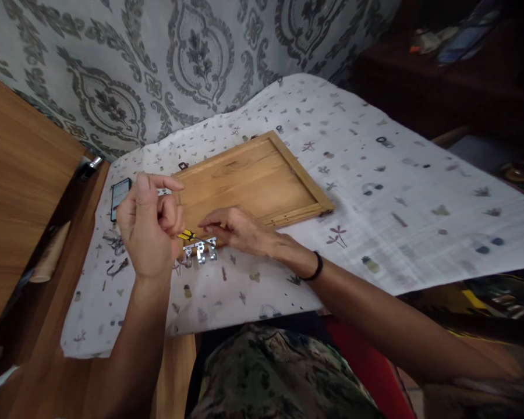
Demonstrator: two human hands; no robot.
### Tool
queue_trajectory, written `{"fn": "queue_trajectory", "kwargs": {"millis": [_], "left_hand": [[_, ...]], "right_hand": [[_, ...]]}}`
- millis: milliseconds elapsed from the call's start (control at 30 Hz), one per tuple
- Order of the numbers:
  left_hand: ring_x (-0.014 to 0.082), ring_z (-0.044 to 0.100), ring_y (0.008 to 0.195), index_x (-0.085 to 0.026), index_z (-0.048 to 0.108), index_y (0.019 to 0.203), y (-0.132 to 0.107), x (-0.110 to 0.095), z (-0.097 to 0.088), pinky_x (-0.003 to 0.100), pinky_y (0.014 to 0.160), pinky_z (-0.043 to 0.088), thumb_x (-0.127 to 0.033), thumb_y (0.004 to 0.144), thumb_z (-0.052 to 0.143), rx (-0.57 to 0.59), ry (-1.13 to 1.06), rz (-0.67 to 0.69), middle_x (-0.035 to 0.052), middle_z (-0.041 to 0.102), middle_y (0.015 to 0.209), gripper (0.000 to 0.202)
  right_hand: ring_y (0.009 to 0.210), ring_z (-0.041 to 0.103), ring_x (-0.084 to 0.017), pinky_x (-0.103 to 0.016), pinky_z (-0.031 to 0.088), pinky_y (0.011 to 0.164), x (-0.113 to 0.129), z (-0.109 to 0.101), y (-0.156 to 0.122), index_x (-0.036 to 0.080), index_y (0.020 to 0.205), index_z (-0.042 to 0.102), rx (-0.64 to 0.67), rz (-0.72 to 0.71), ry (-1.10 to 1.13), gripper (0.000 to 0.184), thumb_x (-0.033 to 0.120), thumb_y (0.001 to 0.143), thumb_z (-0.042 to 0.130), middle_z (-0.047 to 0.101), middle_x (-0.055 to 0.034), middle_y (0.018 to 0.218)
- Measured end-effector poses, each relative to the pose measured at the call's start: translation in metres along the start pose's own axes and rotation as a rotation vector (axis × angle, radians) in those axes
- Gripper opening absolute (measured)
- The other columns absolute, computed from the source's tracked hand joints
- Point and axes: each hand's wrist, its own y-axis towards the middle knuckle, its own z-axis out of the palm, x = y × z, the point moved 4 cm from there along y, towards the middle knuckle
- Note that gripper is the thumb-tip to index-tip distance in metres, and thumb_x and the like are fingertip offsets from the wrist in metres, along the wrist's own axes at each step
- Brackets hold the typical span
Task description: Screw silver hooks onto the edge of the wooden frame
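A screwdriver [187,234] with a yellow-and-black handle is in my left hand [151,227]. The lower fingers curl round its handle, while the thumb points up and the index finger stretches to the right. Its shaft reaches across a silver metal hook rack [201,250] at the near left edge of a framed wooden board [244,180]. My right hand [242,233] is over the board's near edge, just right of the rack. Its fingers are bent and slightly apart, with nothing visible in them. Whether the screwdriver's tip touches a screw is too small to tell.
A phone [121,198] lies behind my left hand. Loose metal hooks [116,244] are on the patterned white cloth [397,215] to the left. A wooden panel [21,186] stands at far left, and a patterned curtain [201,52] hangs behind the table.
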Motion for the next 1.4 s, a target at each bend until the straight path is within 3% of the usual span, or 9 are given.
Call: {"fn": "queue_trajectory", "kwargs": {"millis": [533,767,1100,1400], "left_hand": [[0.0055,0.01,0.037,-0.019,0.072,0.076,-0.001,0.0,0.005,0.025,0.036,0.012,-0.053,0.094,0.069,0.048,0.113,-0.019,-0.0104,0.019,0.045,0.038],[0.0064,0.008,0.038,-0.021,0.072,0.076,-0.002,0.0,0.006,0.028,0.037,0.009,-0.049,0.096,0.069,0.023,0.094,-0.01,-0.0096,0.019,0.045,0.034],[0.0061,0.011,0.037,-0.021,0.072,0.075,0.002,0.002,0.007,0.028,0.038,0.009,-0.052,0.093,0.071,0.042,0.106,-0.022,-0.0099,0.019,0.045,0.035],[0.0056,0.015,0.035,-0.021,0.067,0.071,0.017,0.012,0.015,0.028,0.037,0.007,-0.064,0.092,0.065,0.07,0.167,-0.124,-0.0084,0.019,0.047,0.048]], "right_hand": [[0.077,0.066,-0.014,-0.024,0.044,0.07,0.006,-0.001,-0.001,0.012,0.108,0.077,0.038,-0.009,0.049,0.024,0.011,0.095,0.057,0.078,-0.0064,0.095],[0.067,0.059,-0.011,-0.022,0.041,0.065,0.013,0.0,-0.002,0.011,0.099,0.078,0.089,-0.097,0.122,0.019,0.013,0.097,0.059,0.073,-0.0026,0.08],[0.07,0.061,-0.011,-0.022,0.041,0.064,0.011,0.004,-0.001,0.012,0.098,0.078,0.117,-0.079,0.149,0.017,0.013,0.095,0.062,0.073,-0.0029,0.081],[0.057,0.045,-0.007,-0.022,0.033,0.059,0.004,0.005,0.001,0.012,0.083,0.072,0.058,-0.056,0.218,0.014,0.012,0.092,0.062,0.056,0.0051,0.062]]}}
